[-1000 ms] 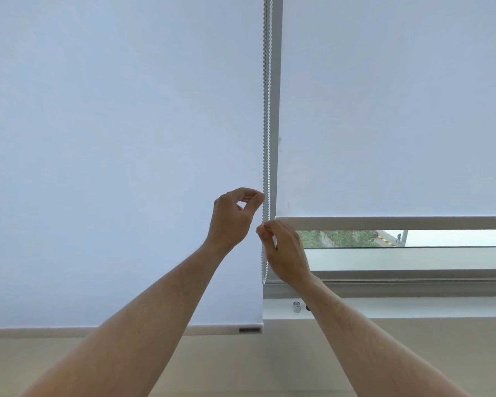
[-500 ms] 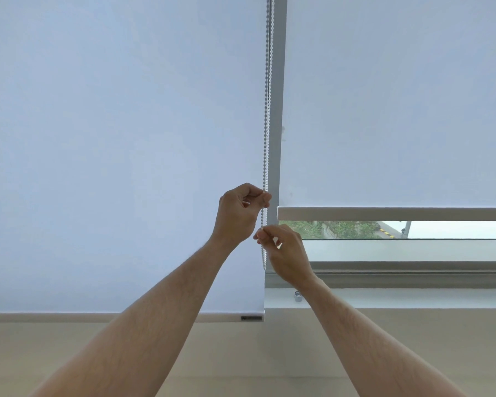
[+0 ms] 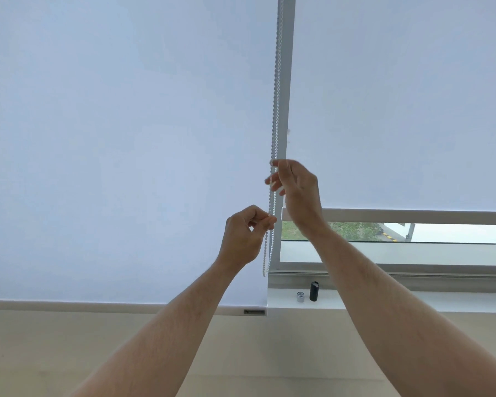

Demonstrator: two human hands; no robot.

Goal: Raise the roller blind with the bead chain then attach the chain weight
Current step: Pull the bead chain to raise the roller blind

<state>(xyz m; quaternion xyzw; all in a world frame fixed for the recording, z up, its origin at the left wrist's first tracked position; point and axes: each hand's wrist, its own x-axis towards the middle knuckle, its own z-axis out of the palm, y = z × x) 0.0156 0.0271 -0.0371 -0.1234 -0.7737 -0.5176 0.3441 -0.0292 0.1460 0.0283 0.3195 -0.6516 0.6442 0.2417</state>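
Note:
A white bead chain [image 3: 276, 110] hangs in a loop down the window's centre post, its bottom near the sill. My left hand [image 3: 245, 234] pinches the chain low down between thumb and forefinger. Higher up, my right hand [image 3: 297, 187] reaches to the chain with fingers loosely apart; it is blurred and its grip is unclear. The right roller blind [image 3: 398, 110] is partly raised, its bottom bar [image 3: 413, 216] above a strip of open glass. On the sill stand a black chain weight [image 3: 313, 291] and a small silver piece [image 3: 300, 297].
The left roller blind [image 3: 112, 138] hangs fully down, its bottom bar [image 3: 98, 306] below sill height. A beige wall fills the area under the white sill [image 3: 441, 302]. Greenery and a road show through the glass strip.
My right hand has let go low down and moved up the chain above my left hand. My left hand has pulled down. The right blind's bottom bar has risen slightly.

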